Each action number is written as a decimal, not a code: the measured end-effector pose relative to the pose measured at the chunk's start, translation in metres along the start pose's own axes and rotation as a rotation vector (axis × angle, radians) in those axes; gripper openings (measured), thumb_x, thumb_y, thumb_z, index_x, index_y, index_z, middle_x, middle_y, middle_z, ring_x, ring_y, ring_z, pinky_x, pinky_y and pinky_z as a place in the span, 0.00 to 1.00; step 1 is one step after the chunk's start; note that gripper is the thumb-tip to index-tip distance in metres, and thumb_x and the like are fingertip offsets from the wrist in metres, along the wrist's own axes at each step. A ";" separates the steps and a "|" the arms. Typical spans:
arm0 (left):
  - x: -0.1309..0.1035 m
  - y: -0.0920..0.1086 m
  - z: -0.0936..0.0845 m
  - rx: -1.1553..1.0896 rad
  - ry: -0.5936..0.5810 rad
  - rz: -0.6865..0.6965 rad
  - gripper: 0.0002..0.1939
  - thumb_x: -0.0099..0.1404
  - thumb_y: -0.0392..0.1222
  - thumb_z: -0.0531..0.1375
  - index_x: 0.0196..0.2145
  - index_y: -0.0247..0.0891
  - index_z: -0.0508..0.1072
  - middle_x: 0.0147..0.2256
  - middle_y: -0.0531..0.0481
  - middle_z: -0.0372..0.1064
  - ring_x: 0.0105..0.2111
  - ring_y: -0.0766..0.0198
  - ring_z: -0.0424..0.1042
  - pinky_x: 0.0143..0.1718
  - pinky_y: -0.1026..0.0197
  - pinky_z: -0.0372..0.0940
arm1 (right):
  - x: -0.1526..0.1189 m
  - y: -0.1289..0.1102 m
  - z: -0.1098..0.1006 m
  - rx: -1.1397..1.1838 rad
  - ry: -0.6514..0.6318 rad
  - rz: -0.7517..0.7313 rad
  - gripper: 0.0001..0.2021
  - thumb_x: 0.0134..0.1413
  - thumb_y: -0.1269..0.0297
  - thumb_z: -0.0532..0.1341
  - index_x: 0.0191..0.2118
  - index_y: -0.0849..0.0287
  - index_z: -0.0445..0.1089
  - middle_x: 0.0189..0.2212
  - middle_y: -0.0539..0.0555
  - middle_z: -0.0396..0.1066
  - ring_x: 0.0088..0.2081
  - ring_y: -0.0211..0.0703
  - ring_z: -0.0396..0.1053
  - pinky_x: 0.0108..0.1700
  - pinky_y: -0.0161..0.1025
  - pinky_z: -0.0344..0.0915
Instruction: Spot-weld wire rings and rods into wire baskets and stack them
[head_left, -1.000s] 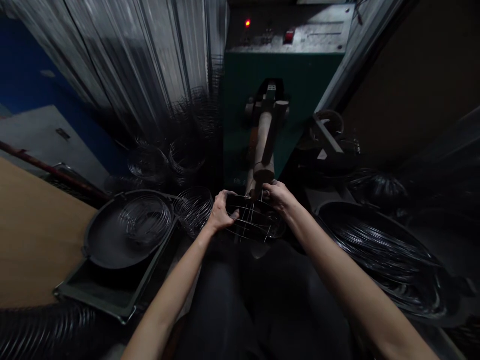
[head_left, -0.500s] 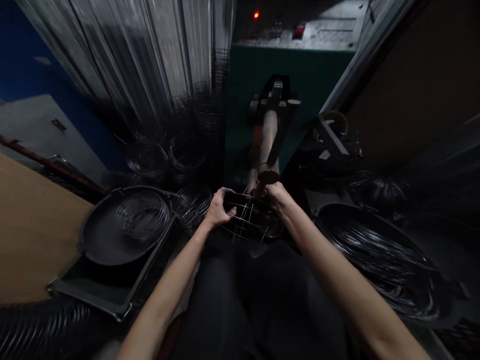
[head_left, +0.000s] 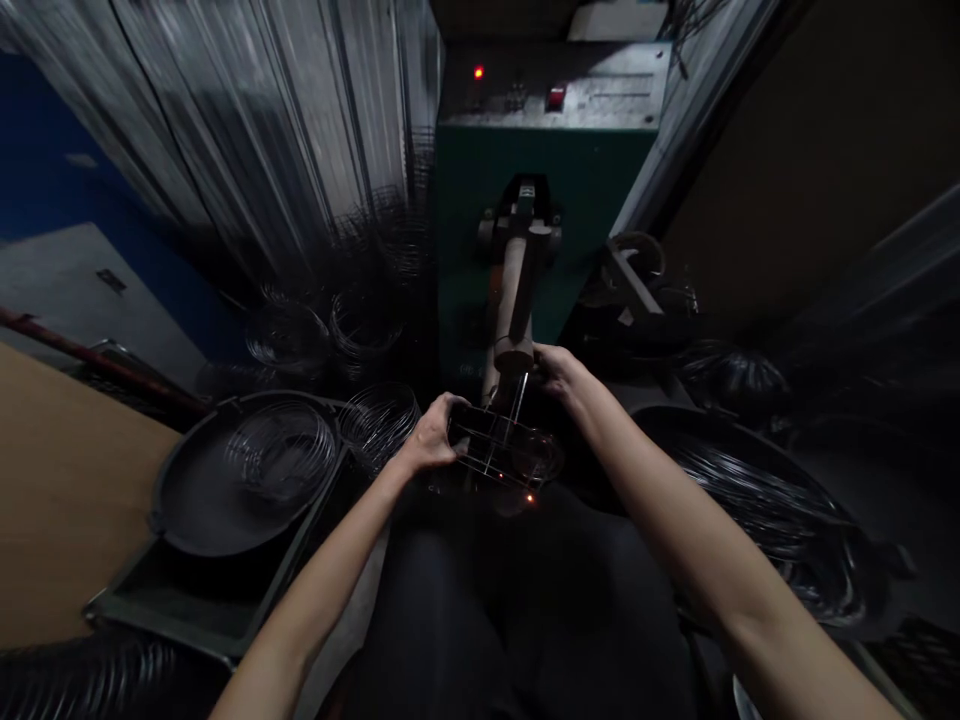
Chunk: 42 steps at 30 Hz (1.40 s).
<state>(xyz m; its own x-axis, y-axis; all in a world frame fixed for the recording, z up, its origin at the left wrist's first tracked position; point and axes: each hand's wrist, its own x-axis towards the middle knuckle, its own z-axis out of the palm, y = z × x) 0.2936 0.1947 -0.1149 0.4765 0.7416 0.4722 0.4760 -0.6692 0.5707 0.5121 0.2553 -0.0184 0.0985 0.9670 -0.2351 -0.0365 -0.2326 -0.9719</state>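
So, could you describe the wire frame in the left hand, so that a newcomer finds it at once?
Find the green machine and follow its thick pale bar down to the near end. Below it is the wire frame, held by the left hand. Unlike the round wire coils farther left, it has only a few crossing wires, and orange glints show at its lower edge.

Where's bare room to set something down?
The round black pan at left is bare between its left rim and the silvery wire coil. Around the thin wire frame, left hand, right hand and grey metal cylinder crowd together.
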 end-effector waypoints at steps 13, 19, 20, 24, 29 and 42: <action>-0.039 0.111 -0.002 -0.454 -0.182 -0.420 0.24 0.67 0.54 0.48 0.47 0.36 0.72 0.42 0.44 0.73 0.45 0.58 0.71 0.49 0.57 0.62 | -0.193 0.144 0.036 -0.578 0.047 -0.535 0.14 0.59 0.60 0.49 0.39 0.62 0.67 0.29 0.59 0.72 0.29 0.47 0.71 0.32 0.40 0.66; -0.045 0.139 -0.009 -0.522 -0.109 -0.411 0.20 0.65 0.52 0.52 0.39 0.36 0.76 0.35 0.49 0.73 0.36 0.64 0.70 0.40 0.65 0.62 | -0.211 0.103 -0.038 -0.741 -0.052 -0.818 0.13 0.60 0.64 0.51 0.44 0.57 0.71 0.37 0.57 0.74 0.37 0.43 0.72 0.41 0.38 0.68; -0.046 0.140 -0.019 -0.504 -0.127 -0.378 0.19 0.65 0.52 0.52 0.37 0.36 0.76 0.35 0.49 0.73 0.37 0.65 0.70 0.40 0.66 0.62 | -0.210 0.089 -0.055 -0.755 0.046 -0.833 0.14 0.60 0.63 0.52 0.47 0.56 0.70 0.42 0.57 0.73 0.42 0.44 0.71 0.46 0.40 0.67; -0.044 0.156 -0.055 -0.441 -0.119 -0.311 0.19 0.65 0.52 0.52 0.32 0.35 0.75 0.29 0.51 0.71 0.29 0.68 0.66 0.33 0.67 0.60 | -0.206 0.048 -0.092 -0.819 -0.030 -0.760 0.18 0.59 0.59 0.53 0.53 0.53 0.67 0.47 0.55 0.70 0.47 0.45 0.69 0.49 0.42 0.65; -0.036 0.172 -0.075 -0.495 -0.085 -0.353 0.20 0.63 0.54 0.54 0.30 0.34 0.73 0.22 0.54 0.61 0.22 0.72 0.58 0.24 0.68 0.54 | -0.228 0.032 -0.081 -0.673 -0.128 -0.550 0.16 0.54 0.53 0.56 0.42 0.55 0.74 0.36 0.54 0.74 0.39 0.47 0.71 0.43 0.41 0.66; -0.065 0.129 0.001 -0.531 -0.370 -0.473 0.23 0.65 0.56 0.50 0.36 0.33 0.73 0.24 0.53 0.63 0.23 0.71 0.61 0.25 0.69 0.55 | -0.229 0.102 -0.102 -0.343 -0.405 0.177 0.33 0.37 0.36 0.63 0.39 0.63 0.74 0.27 0.56 0.71 0.27 0.41 0.66 0.30 0.37 0.63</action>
<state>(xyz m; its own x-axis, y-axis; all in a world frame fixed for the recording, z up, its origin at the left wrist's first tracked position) 0.3243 0.0600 -0.0725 0.5708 0.8149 -0.1006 0.3180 -0.1065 0.9421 0.5872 -0.0009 -0.0653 -0.2722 0.8570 -0.4375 0.3145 -0.3505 -0.8822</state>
